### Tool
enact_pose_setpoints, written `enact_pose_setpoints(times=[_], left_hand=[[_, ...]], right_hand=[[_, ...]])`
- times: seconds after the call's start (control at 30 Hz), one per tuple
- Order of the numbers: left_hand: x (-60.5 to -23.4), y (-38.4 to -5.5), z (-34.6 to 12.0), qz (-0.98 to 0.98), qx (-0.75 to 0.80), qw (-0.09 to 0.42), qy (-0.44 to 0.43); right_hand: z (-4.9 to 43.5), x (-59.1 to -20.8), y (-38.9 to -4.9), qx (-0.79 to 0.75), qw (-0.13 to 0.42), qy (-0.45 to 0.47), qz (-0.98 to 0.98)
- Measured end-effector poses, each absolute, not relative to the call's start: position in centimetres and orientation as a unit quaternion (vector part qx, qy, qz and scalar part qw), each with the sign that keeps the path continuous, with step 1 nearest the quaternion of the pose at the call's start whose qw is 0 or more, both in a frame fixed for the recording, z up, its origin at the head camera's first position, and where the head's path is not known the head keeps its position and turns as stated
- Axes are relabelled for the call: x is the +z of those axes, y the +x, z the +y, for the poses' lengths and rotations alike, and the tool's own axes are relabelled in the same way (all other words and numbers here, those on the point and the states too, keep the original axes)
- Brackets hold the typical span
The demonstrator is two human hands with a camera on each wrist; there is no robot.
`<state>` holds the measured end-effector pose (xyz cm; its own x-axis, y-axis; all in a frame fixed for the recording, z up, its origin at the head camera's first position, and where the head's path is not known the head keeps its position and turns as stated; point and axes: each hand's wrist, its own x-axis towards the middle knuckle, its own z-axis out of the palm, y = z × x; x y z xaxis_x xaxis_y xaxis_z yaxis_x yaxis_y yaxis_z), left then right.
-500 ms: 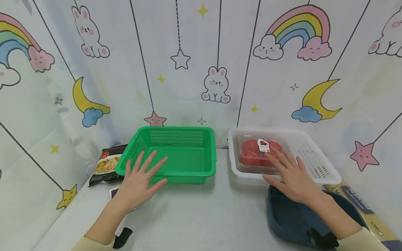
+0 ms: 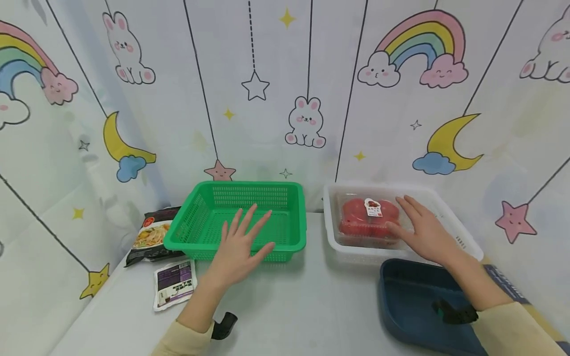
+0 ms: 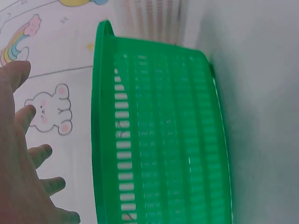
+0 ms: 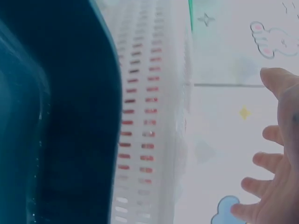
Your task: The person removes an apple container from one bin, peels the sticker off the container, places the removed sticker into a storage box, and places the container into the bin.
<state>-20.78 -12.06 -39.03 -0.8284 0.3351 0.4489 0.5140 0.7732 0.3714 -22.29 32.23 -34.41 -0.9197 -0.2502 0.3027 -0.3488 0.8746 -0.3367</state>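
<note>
In the head view my left hand hovers over the near edge of a green plastic basket, fingers spread and holding nothing. The left wrist view shows the basket's slotted side apart from the fingertips. My right hand, fingers extended, is above a white slotted basket. Inside that basket lies a clear plastic box of red, rounded produce like tomatoes, with a white label. The right thumb appears near the box's right side; whether it touches cannot be told.
A dark blue basin stands in front of the white basket, below my right forearm. Left of the green basket are a black noodle packet and a small purple-and-white packet. A patterned curtain hangs behind.
My left hand has moved right across the green basket's front, uncovering the purple-and-white packet. My right hand has shifted slightly right and up, exposing more of the produce box.
</note>
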Motion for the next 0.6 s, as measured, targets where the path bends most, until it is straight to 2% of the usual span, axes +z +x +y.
enact_pose_setpoints(times=[0.47, 0.6], left_hand=[[-39.7, -21.3, -4.8, -0.867, -0.373, 0.209, -0.255], [-39.5, -21.2, -2.9, -0.849, -0.421, 0.202, -0.247]], right_hand=[[34.1, -33.4, -25.1, 0.249, 0.029, 0.066, -0.966], [34.5, -33.2, -25.9, 0.269, 0.001, 0.048, -0.962]])
